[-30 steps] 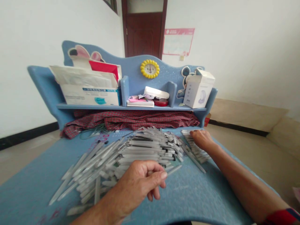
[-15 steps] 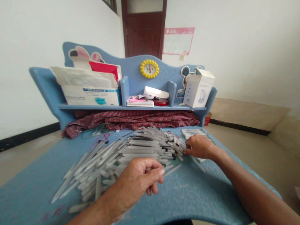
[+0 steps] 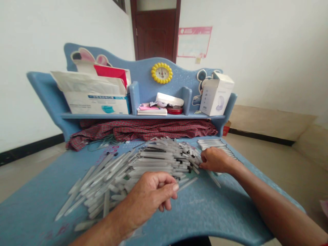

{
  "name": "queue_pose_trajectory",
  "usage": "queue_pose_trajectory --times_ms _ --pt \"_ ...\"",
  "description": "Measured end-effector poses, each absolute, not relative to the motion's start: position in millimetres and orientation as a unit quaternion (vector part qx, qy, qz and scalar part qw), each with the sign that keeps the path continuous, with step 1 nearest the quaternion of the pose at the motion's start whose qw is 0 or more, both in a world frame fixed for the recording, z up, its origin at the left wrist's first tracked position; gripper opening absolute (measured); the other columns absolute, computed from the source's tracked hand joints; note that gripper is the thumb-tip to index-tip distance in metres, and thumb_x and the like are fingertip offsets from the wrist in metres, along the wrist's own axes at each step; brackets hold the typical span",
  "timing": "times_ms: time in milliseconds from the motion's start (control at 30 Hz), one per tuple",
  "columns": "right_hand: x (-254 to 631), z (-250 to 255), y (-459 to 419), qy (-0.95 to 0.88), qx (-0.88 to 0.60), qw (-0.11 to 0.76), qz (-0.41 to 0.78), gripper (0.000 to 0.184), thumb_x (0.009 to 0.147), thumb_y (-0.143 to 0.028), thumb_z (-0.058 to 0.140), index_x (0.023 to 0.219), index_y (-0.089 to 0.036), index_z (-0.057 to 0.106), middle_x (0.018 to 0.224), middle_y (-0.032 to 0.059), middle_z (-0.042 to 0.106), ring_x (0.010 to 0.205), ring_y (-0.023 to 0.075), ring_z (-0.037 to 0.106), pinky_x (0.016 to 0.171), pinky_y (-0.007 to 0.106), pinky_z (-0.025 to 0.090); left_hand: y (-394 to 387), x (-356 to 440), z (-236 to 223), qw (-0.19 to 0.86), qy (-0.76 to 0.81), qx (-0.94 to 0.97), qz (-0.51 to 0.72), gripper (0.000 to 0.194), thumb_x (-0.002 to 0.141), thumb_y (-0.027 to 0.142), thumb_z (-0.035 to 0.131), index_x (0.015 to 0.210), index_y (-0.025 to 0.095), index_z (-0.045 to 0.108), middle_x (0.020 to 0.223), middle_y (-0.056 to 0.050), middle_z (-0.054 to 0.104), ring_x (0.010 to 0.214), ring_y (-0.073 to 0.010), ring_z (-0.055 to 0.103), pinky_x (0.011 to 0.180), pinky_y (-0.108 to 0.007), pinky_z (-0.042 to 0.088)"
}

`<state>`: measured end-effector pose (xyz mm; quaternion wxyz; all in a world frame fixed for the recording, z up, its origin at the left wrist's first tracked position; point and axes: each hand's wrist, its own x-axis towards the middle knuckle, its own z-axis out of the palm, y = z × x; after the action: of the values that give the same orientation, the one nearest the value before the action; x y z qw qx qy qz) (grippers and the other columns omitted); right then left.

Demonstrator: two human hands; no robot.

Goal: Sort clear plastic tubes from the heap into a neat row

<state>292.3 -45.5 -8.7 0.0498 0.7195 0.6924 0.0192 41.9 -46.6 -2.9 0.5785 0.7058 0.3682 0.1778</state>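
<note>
A big heap of white pen barrels (image 3: 143,167) lies across the blue desk top (image 3: 205,212). My left hand (image 3: 151,196) rests at the heap's near edge, its fingers curled and thumb pressed to the forefinger; what it holds is hidden. At the heap's right edge my right hand (image 3: 215,160) has its fingers bent down, pinching among the pens. Behind that hand a neat row of pens (image 3: 216,145) lies side by side.
A red checked cloth (image 3: 146,131) is bunched under the desk shelf (image 3: 143,116). The shelf carries a mask box (image 3: 97,102), a stack of papers (image 3: 152,110), a red tin (image 3: 175,110) and a white carton (image 3: 216,95). A yellow clock (image 3: 161,73) is set in the backboard.
My right hand left the neat row at the right and came in to the heap's right edge. The left hand stayed curled at the heap's near side.
</note>
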Motion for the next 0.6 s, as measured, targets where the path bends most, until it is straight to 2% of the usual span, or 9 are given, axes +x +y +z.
queue_pose_trajectory --times_ms 233,367,467,533,600 --pt "297.6 -11.3 -41.6 0.696 0.715 0.003 -0.068 0.018 0.068 -0.026 0.058 0.07 -0.015 0.072 0.067 0.0077 0.068 0.061 0.0182 0.06 0.051 0.025 0.035 -43.6 42.5 -7.3 0.578 0.358 0.712 0.176 0.025 0.073 0.037 0.054 0.076 0.013 0.06 0.066 0.002 0.063 0.049 -0.0077 0.052 0.046 -0.019 0.037" --pt "306.9 -9.6 -42.8 0.676 0.716 -0.039 -0.169 0.016 0.068 -0.02 0.053 0.06 -0.014 0.066 0.044 0.001 0.057 0.039 0.011 0.049 0.04 0.022 0.031 -44.2 42.6 -6.2 0.579 0.364 0.709 0.173 0.025 0.073 0.037 0.054 0.076 0.013 0.06 0.066 0.001 0.063 0.049 -0.0079 0.052 0.046 -0.02 0.038" --pt "317.0 -3.6 -45.0 0.657 0.714 -0.085 -0.227 0.02 0.074 -0.023 0.048 0.06 -0.014 0.06 0.04 -0.0024 0.051 0.031 0.0079 0.041 0.033 0.02 0.03 -45.6 41.9 -5.5 0.579 0.369 0.707 0.171 0.025 0.072 0.037 0.055 0.075 0.013 0.06 0.066 0.001 0.063 0.049 -0.0079 0.052 0.047 -0.02 0.038" --pt "320.6 0.5 -46.7 0.653 0.698 -0.142 -0.26 0.022 0.077 -0.027 0.047 0.062 -0.015 0.056 0.042 -0.0028 0.052 0.03 0.0065 0.04 0.032 0.018 0.029 -46.0 41.6 -5.9 0.579 0.365 0.708 0.171 0.026 0.072 0.038 0.055 0.076 0.013 0.06 0.066 0.001 0.063 0.049 -0.0078 0.052 0.046 -0.02 0.038" --pt "317.8 2.5 -49.2 0.647 0.646 -0.246 -0.322 0.021 0.078 -0.031 0.051 0.064 -0.015 0.054 0.043 -0.0034 0.053 0.029 0.0053 0.039 0.03 0.017 0.027 -46.0 41.8 -6.5 0.579 0.362 0.71 0.171 0.027 0.072 0.039 0.055 0.076 0.013 0.06 0.066 0.001 0.063 0.048 -0.0078 0.052 0.046 -0.02 0.037"
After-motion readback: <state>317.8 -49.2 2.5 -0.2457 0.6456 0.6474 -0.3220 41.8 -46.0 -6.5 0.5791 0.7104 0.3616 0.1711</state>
